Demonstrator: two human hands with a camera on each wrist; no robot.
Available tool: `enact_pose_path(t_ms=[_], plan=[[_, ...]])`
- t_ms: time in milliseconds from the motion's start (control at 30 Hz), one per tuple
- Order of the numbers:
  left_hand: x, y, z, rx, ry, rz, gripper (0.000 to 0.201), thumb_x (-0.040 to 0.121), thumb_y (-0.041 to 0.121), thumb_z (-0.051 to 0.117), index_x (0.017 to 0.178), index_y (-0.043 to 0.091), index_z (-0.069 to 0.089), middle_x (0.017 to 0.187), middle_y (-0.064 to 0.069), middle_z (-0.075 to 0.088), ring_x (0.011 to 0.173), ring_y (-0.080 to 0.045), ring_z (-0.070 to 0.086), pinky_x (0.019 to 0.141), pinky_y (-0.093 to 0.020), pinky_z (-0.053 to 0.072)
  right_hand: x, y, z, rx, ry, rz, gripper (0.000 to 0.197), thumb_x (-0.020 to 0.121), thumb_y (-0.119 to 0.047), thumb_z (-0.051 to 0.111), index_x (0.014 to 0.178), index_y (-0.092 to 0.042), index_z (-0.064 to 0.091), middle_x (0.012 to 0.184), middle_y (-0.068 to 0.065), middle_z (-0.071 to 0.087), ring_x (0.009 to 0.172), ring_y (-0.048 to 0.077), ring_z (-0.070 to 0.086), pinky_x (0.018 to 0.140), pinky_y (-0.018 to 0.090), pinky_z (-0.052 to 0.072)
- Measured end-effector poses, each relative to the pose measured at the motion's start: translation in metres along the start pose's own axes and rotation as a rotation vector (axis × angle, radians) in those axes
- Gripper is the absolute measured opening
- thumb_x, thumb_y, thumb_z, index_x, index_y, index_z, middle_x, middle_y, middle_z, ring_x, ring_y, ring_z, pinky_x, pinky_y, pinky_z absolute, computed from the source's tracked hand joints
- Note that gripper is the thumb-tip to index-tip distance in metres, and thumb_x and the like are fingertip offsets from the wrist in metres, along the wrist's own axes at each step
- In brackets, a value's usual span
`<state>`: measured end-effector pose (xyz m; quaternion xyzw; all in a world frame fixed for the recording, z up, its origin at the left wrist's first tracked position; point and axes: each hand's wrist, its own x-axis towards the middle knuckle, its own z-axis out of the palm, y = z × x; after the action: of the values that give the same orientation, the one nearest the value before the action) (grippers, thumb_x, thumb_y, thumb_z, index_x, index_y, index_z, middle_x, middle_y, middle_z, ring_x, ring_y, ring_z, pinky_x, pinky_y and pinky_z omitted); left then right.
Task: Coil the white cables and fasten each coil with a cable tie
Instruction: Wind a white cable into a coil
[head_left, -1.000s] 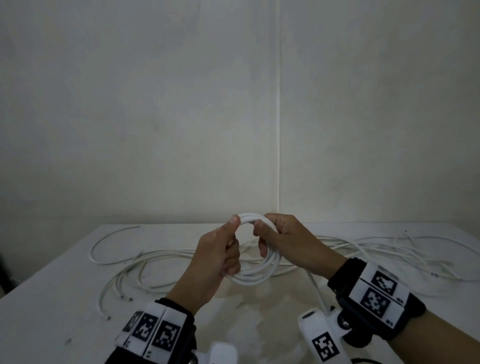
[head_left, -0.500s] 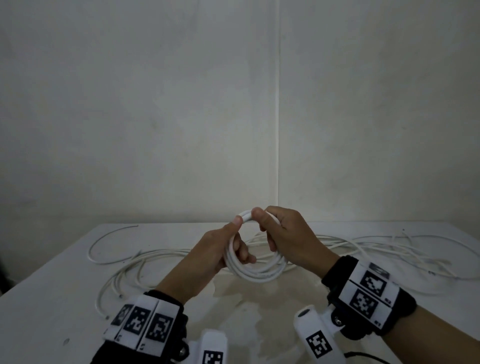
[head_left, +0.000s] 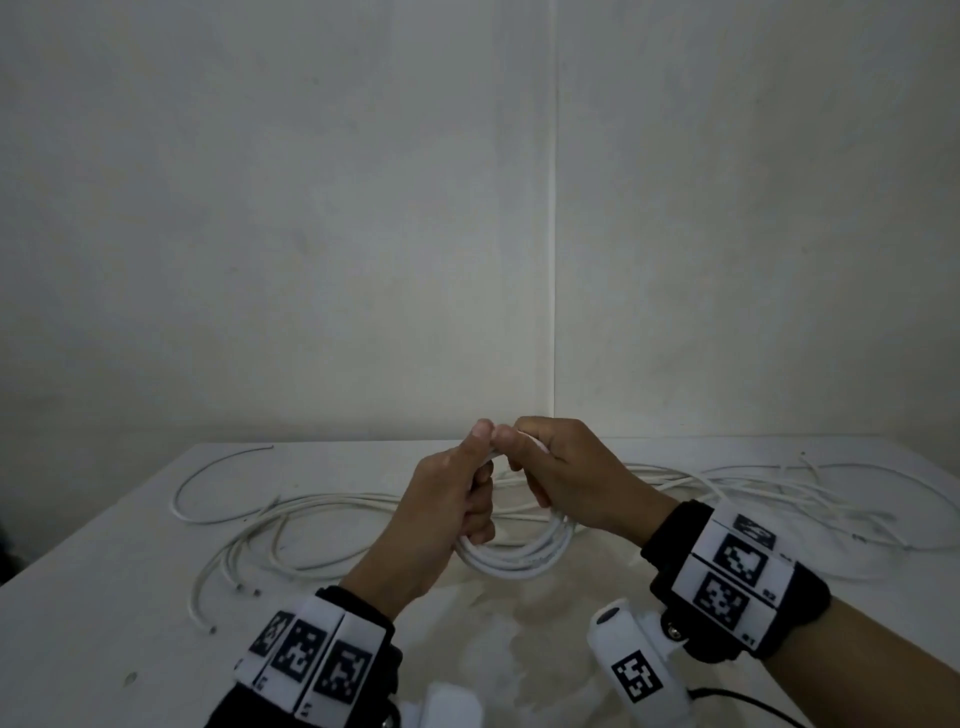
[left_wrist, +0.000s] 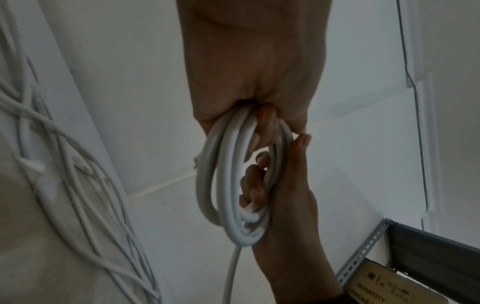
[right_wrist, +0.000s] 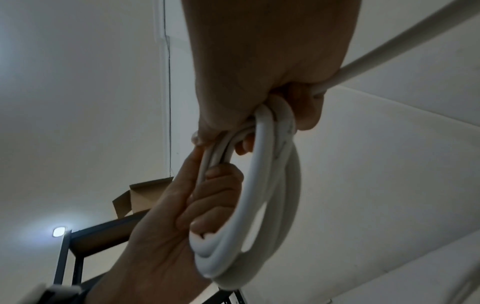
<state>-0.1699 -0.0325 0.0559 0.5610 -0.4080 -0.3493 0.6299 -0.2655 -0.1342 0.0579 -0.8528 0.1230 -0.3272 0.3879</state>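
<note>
Both hands hold a small coil of white cable (head_left: 519, 564) above the white table (head_left: 104, 597). My left hand (head_left: 475, 478) grips the coil's left side, fingers curled through the loops. My right hand (head_left: 550, 467) grips the top right. The two thumbs meet over the top of the coil. In the left wrist view the coil (left_wrist: 226, 185) hangs from the left hand (left_wrist: 254, 82), with the right hand (left_wrist: 285, 205) curled round its far side. In the right wrist view a free strand (right_wrist: 389, 41) runs out of the right hand (right_wrist: 259, 61). No cable tie is in view.
Several loose white cables lie tangled across the table, to the left (head_left: 291, 514) and to the right (head_left: 779, 483) of my hands. A wall corner stands behind the table. A grey metal rack (left_wrist: 415, 246) and a cardboard box (right_wrist: 145, 197) show off to the side.
The hands have drawn together at the top of the coil, so the thumbs now touch and cover the top arc. The coil hangs slightly lower below them.
</note>
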Motion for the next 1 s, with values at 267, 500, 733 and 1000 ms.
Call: enact_pose_path(t_ms=[267,500,733,1000], plan=[[0.002,-0.003,-0.003,-0.040,0.097,0.000,0.041,0.090,0.037,0.048,0.059,0.017,0.030,0.044,0.007,0.021,0.036,-0.008,0.018,0.037,-0.018,0.023,-0.002,0.005,-0.013,0.043,-0.035,0.010,0.038,0.098,-0.004,0.030,0.070,-0.006,0.055,0.062,-0.004,0.046,0.053,0.001,0.042,0.057,0.013,0.034],[0.004,-0.003,-0.011,-0.081,0.131,0.008,0.043,0.090,0.037,0.048,0.058,0.018,0.028,0.045,0.006,0.019,0.037,-0.009,0.016,0.036,-0.018,0.022,0.001,0.009,-0.026,-0.340,-0.047,0.035,0.022,0.093,-0.022,0.050,0.100,-0.013,0.069,0.078,-0.012,0.048,0.067,0.001,0.047,0.065,0.011,0.036],[0.007,0.002,-0.016,-0.132,0.196,0.053,0.043,0.092,0.037,0.046,0.058,0.018,0.028,0.043,0.007,0.019,0.036,-0.008,0.016,0.037,-0.016,0.021,-0.005,0.005,-0.020,0.077,-0.096,0.202,0.037,0.095,-0.037,0.039,0.109,-0.015,0.065,0.107,0.001,0.064,0.094,0.008,0.059,0.087,0.019,0.044],[0.009,0.002,0.000,-0.229,0.286,0.136,0.045,0.094,0.038,0.044,0.057,0.017,0.029,0.041,0.007,0.020,0.035,-0.007,0.018,0.035,-0.016,0.023,-0.009,-0.001,0.009,0.301,0.040,0.101,0.016,0.096,-0.031,0.035,0.096,-0.020,0.046,0.066,-0.006,0.062,0.069,0.009,0.064,0.066,0.024,0.049]])
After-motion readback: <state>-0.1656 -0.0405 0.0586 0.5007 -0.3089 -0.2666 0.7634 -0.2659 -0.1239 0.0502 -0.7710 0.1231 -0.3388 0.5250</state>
